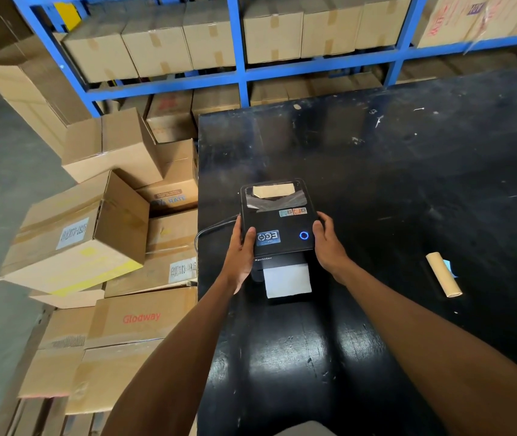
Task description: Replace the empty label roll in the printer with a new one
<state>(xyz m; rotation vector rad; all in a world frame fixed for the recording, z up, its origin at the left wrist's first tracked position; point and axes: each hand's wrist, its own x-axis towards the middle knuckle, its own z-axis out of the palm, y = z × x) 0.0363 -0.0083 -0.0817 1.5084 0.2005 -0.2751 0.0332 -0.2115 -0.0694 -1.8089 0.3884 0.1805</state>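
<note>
Left hand [240,250] and right hand [329,243] grasp the printer [279,221] lid's side edges; rigid, smooth plastic, probably light, best held there.

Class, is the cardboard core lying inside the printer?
No: the cardboard core lies on the black table, apart from the printer.

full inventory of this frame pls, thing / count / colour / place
label printer: 1, black, left part of table, lid down, blue ring lit
label paper: 1 strip, white, sticking out of printer front
empty roll core: 1, tan cardboard, lying on table right of printer
cable: 1, black, leaving printer's left side
table: 1, black, scuffed
cardboard boxes: many, brown, stacked left of table and on shelves
shelving: blue, behind table
left hand: on printer's left edge
right hand: on printer's right edge
</note>
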